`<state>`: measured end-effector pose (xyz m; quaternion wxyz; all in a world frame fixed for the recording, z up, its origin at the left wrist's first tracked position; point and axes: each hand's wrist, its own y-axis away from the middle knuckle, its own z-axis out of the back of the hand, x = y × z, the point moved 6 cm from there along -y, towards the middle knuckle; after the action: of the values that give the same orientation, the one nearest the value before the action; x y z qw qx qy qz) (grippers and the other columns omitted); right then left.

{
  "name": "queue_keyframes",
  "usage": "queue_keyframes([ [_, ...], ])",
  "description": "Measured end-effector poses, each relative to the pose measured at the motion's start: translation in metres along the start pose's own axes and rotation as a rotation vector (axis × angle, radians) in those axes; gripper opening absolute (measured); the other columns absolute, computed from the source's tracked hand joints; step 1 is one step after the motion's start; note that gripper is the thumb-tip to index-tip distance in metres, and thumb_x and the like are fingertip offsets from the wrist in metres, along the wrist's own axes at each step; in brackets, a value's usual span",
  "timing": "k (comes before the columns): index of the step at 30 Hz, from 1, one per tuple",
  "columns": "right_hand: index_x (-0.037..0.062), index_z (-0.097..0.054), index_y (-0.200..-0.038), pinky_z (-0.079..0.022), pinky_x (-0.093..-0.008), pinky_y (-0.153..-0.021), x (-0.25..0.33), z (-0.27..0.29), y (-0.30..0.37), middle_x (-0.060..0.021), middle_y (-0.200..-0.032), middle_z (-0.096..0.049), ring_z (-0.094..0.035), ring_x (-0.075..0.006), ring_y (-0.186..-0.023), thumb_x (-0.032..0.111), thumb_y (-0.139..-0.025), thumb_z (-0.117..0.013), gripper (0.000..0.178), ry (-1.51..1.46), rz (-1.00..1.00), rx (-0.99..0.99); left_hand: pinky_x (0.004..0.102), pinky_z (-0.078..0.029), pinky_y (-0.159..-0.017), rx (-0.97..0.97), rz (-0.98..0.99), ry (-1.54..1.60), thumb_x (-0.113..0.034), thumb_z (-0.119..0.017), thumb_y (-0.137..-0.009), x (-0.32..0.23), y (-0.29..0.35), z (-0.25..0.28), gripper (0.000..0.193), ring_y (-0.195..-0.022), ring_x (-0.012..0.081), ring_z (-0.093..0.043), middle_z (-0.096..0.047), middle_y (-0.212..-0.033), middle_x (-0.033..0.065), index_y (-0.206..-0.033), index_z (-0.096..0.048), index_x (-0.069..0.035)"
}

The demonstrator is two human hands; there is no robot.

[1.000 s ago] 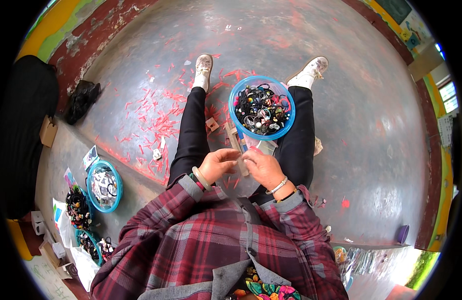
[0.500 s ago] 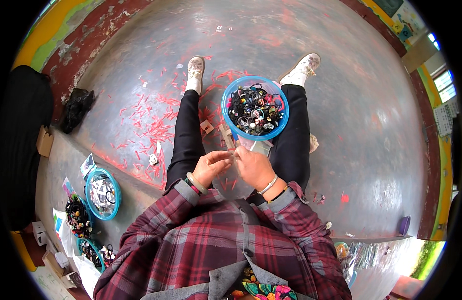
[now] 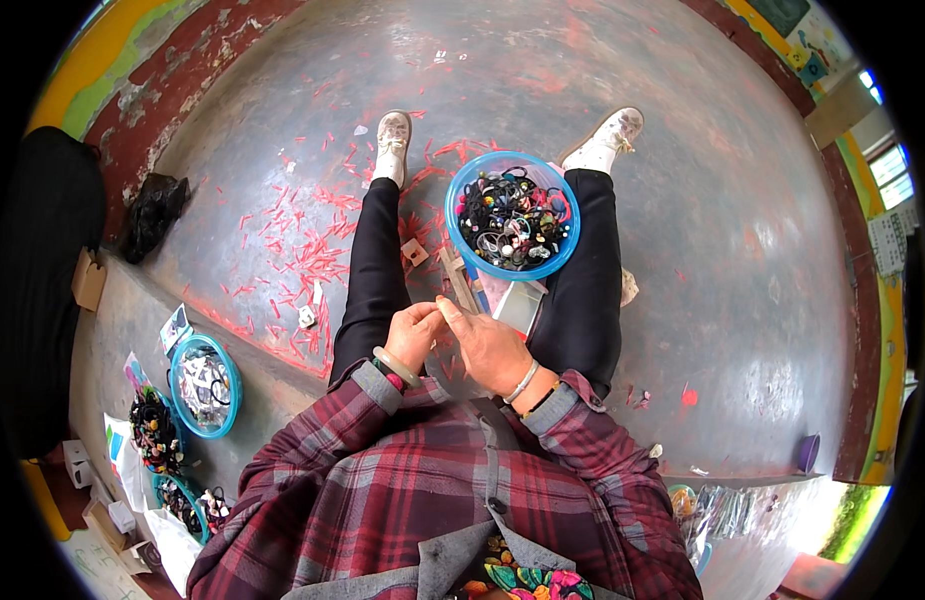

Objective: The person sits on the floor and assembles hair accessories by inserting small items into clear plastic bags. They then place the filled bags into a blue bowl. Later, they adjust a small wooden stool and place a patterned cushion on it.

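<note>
My left hand (image 3: 412, 336) and my right hand (image 3: 488, 352) meet in front of my waist, between my legs. The left fingers are bent and pinched together. Against them press the right thumb and forefinger. Whatever sits between the fingertips is too small or hidden to make out. Just beyond the hands, by my right leg, stands a blue-rimmed plastic basket (image 3: 572, 245) heaped with dark hair ties (image 3: 510, 215), some with colourful beads or charms. Wooden pieces (image 3: 457, 280) and a pale flat packet (image 3: 519, 303) lie between the basket and my hands.
Red scraps (image 3: 302, 235) litter the floor left of my legs. At my left are a blue basket of clear packets (image 3: 204, 388), a heap of hair ties (image 3: 155, 432) and a cardboard box (image 3: 89, 280). A black plastic bag (image 3: 154, 215) lies by the wall; a purple cup (image 3: 807, 453) stands far right.
My right hand has shifted left and turned, so its fingertips now touch those of my left hand. The left fingers have drawn closer together. The basket stays where it was.
</note>
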<state>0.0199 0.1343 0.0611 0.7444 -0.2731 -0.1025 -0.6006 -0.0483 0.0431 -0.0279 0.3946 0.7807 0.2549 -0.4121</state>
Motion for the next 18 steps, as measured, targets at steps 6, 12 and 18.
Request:
queue_keyframes([
  [6,0.0051,-0.029,-0.134,-0.048,-0.0392,-0.062,-0.001,0.004,-0.002,-0.0139,-0.081,-0.056,-0.056,-0.0301,-0.073,0.004,-0.076,-0.053,0.062,0.030,0.025,0.031,0.0269,-0.049,-0.074,-0.027,0.004,-0.046,-0.012,-0.052,-0.088,-0.005,0.002,-0.001,0.019,-0.079,0.0152,-0.061,-0.063,-0.087,0.0092,-0.092,-0.060,0.005],
  [12,0.0043,-0.037,-0.127,-0.047,-0.0387,-0.064,-0.003,-0.001,-0.008,-0.0133,-0.083,-0.056,-0.055,-0.0303,-0.077,0.004,-0.076,-0.052,0.053,-0.088,0.029,0.054,0.0287,-0.051,-0.074,-0.059,-0.020,-0.017,-0.007,-0.051,-0.086,-0.001,-0.003,0.012,0.017,-0.077,0.0184,-0.062,-0.063,-0.087,0.0106,-0.092,-0.060,0.005],
  [18,0.0083,-0.065,-0.090,-0.042,-0.0402,-0.080,-0.110,0.069,-0.017,-0.0102,-0.095,-0.056,-0.051,-0.0291,-0.093,0.009,-0.068,-0.062,0.022,0.295,-0.382,-0.271,0.0304,-0.051,-0.075,-0.114,-0.010,0.037,-0.005,-0.048,-0.085,-0.013,0.001,0.023,0.017,-0.078,0.0212,-0.063,-0.063,-0.088,0.0121,-0.092,-0.060,0.006],
])
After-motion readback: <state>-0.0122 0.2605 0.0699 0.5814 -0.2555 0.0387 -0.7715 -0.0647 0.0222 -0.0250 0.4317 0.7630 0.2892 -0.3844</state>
